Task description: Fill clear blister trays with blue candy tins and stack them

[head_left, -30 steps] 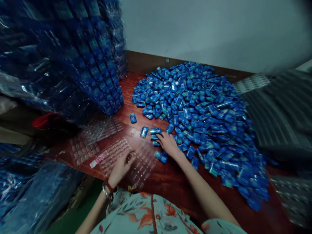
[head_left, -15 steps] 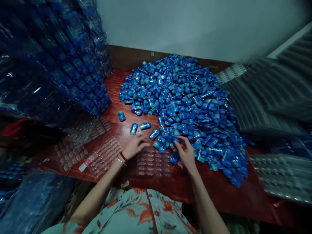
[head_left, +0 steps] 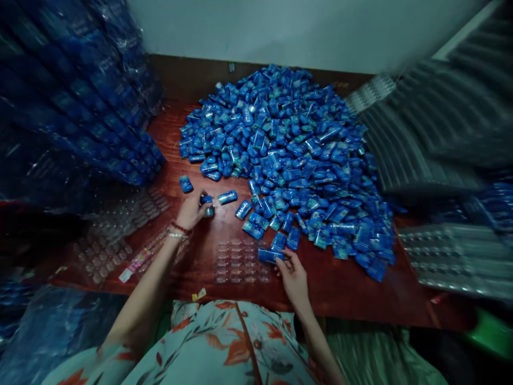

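A big heap of small blue packets (head_left: 288,149) covers the far half of a reddish wooden table (head_left: 344,289). My left hand (head_left: 191,209), with a red and silver bracelet at the wrist, closes on a loose blue packet (head_left: 207,200) left of the heap. My right hand (head_left: 292,272) pinches another blue packet (head_left: 269,255) by its end, over the right edge of a clear blister tray (head_left: 240,262) lying in front of me. Two more loose packets (head_left: 226,197) (head_left: 186,184) lie near my left hand.
Stacks of wrapped blue packs (head_left: 88,107) tower at the left. More clear trays (head_left: 116,235) lie at the left front. Grey ribbed tray stacks (head_left: 433,139) fill the right side, with another stack (head_left: 457,262) at the table's right edge. A wall stands behind.
My left hand has reached forward from the tray to a loose packet and closed on it. My right hand has pulled a packet from the heap back toward the clear tray.
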`<state>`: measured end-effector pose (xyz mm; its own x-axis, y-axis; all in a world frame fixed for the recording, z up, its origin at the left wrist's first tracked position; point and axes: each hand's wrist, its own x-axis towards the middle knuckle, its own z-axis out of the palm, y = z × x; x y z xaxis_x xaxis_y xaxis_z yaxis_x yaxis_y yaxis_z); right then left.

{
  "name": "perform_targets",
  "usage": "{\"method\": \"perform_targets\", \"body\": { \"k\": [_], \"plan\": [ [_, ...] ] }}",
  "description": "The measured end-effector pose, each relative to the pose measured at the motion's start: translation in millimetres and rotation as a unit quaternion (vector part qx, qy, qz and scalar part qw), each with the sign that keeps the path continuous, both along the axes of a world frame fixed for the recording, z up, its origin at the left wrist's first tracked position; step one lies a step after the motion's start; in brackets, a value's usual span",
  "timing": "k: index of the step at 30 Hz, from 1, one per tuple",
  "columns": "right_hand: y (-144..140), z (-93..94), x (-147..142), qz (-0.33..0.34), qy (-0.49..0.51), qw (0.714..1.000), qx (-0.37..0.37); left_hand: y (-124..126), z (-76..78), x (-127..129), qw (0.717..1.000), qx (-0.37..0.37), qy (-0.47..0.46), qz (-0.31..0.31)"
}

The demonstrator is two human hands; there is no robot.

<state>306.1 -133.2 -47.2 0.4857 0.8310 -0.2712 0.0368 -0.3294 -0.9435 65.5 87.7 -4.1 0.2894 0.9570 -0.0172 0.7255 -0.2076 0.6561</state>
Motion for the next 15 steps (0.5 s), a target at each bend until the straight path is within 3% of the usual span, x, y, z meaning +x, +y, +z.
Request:
{"method": "perform_targets", "body": {
  "k": [4,7,11,15],
  "plan": [
    [-15.2,-6.4,-15.0,0.078,0.005,0.997,-0.028,-79.2,10.0,5.6,0.985,-0.005,-0.163,0.054],
    [-18.2,-0.2,-19.1,0.088,-0.031,0.995,-0.031,-119.2,-3.3,10.7,0.981,-0.047,-0.180,0.057],
    [-2.0,14.9,-16.7,0.128,-0.082,0.988,-0.022,-124.9,-26.4,5.3,0.975,-0.061,-0.183,0.112],
    [22.5,26.0,-22.2,0.217,-0.171,0.959,0.055,-116.2,-28.1,-1.4,0.983,-0.053,-0.150,0.094]
  ]
}}
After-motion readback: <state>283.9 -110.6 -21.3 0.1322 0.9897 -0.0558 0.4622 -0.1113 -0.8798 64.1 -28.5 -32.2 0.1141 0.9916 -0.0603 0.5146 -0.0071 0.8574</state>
